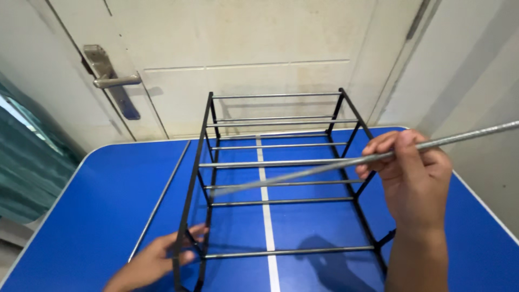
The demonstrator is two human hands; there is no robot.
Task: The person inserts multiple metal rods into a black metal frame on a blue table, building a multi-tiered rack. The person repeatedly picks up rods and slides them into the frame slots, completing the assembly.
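Note:
A black metal rack frame (208, 135) with several thin grey crossbars stands on a blue folding table (97, 205). My right hand (413, 178) grips a long grey metal rod (303, 172) near its middle, held slanting over the rack from upper right down to the left. My left hand (157, 259) rests on the table at the near left and holds the rack's black left side frame at its lower end.
A second grey rod (162, 194) lies loose on the table left of the rack. A white door with a metal lever handle (111, 81) stands just behind the table. A teal curtain (21, 162) hangs at the left. A white wall runs along the right.

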